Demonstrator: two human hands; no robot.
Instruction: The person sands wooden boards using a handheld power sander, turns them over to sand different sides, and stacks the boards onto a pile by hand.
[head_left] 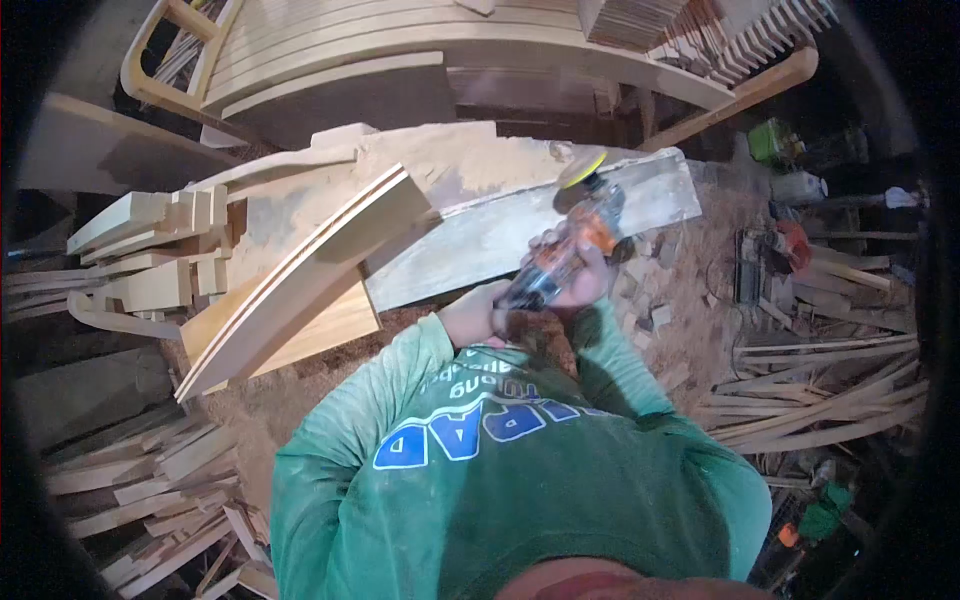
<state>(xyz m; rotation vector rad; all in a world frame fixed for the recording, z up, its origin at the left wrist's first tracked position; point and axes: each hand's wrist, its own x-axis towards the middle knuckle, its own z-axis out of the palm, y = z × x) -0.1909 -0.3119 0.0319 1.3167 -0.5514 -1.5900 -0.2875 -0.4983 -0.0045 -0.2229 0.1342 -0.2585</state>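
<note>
An orange and black power tool [565, 250] with a yellow-rimmed disc pad is held in front of the chest, its disc end pointing up and away. My left hand [475, 312] is closed at the tool's rear end, near the green sleeve cuff. Around the tool's body, closer to the disc, my right hand [583, 278] is wrapped. Beneath and beyond the tool lies a long grey-white board [450, 255]. To the left, a curved, layered wooden panel [310, 275] rests at a slant over a flat light wooden board [335, 325].
Stacked wooden pieces [150, 225] stand at the left, with scrap wood [170, 490] below them. Small offcuts [660, 315] and sawdust lie right of the hands. Long curved strips [830, 400] are piled at the right. A slatted wooden frame [400, 35] stands across the far side.
</note>
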